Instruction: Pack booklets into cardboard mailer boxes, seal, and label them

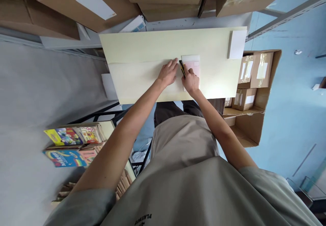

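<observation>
A pale yellow table top [142, 46] lies in front of me. On it rests a small pinkish-white flat packet [193, 63]. My right hand [190, 80] grips a black and yellow utility knife [182, 68] at the packet's left edge. My left hand [168, 73] lies flat on the table just left of the knife, fingers spread and pressing down. A white block [236, 44] sits at the table's far right corner.
An open cardboard carton [257, 97] with several wrapped small boxes stands on the blue floor to the right. Large cardboard boxes [76, 5] are stacked beyond the table. Colourful books [68, 146] fill a rack at lower left. A grey wall runs along the left.
</observation>
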The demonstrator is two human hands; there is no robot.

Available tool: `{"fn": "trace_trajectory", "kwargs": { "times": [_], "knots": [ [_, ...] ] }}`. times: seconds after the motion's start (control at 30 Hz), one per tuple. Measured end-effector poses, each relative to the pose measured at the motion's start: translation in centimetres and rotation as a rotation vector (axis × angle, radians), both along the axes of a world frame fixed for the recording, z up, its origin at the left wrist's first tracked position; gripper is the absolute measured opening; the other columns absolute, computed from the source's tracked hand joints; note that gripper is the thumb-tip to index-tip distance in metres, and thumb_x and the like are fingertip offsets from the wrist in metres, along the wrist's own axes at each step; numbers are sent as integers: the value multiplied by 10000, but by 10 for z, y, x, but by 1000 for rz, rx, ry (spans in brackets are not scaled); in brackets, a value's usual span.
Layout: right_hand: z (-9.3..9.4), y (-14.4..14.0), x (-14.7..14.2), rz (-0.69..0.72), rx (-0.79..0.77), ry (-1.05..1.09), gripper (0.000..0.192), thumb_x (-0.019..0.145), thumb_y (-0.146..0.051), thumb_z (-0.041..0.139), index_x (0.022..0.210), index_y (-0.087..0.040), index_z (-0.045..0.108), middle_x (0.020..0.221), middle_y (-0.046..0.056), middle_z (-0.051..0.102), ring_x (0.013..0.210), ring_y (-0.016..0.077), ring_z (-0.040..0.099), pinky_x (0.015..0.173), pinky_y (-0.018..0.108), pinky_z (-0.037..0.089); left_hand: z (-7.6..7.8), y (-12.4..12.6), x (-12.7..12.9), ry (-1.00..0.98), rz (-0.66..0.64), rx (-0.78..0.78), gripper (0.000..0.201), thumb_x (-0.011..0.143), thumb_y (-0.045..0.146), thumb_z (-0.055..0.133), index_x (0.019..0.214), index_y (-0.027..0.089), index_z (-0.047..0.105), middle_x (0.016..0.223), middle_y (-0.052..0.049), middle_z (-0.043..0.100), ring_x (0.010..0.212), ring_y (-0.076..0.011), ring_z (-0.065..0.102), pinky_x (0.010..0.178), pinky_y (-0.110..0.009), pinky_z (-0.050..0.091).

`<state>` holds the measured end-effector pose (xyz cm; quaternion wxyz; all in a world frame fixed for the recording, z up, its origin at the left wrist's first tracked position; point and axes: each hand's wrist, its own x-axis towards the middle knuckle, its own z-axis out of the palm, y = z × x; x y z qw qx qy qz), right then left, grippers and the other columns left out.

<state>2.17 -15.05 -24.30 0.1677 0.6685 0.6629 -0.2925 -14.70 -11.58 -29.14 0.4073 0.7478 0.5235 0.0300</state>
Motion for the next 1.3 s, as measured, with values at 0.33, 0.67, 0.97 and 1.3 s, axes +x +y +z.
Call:
{"fn": "trace_trajectory", "kwargs": {
  "times": [0.33,0.67,0.97,1.3],
  "knots": [
    [7,-25,4,9,-23,14,817,1160,-197,358,1972,-198,273,1613,278,675,1170,353,807,1025,495,673,3,2,-3,40,-76,7,782,1076,506,794,1737,147,578,1975,-239,371,1846,-486,324,1505,-702,349],
    [13,-59,14,53,-72,-15,790,1179,-216,359,1966,-212,299,1610,251,689,1128,325,818,991,455,664,-2,1,2,-13,31,-41,781,1056,548,770,1732,191,612,1938,-220,437,1852,-490,310,1505,-711,341],
    [36,-89,27,160,-201,-39,789,1183,-184,363,1967,-214,281,1625,250,663,1185,336,816,971,435,653,-7,1,1,-65,69,-59,860,1037,689,762,1741,219,611,1930,-200,458,1850,-483,309,1518,-708,309],
    [62,-104,47,274,-354,35,766,1145,-189,494,1908,-205,423,1602,257,719,1290,401,830,1017,463,641,-6,4,9,21,57,-88,880,1020,656,789,1745,197,595,1954,-238,398,1847,-523,307,1506,-774,273]
  ]
}}
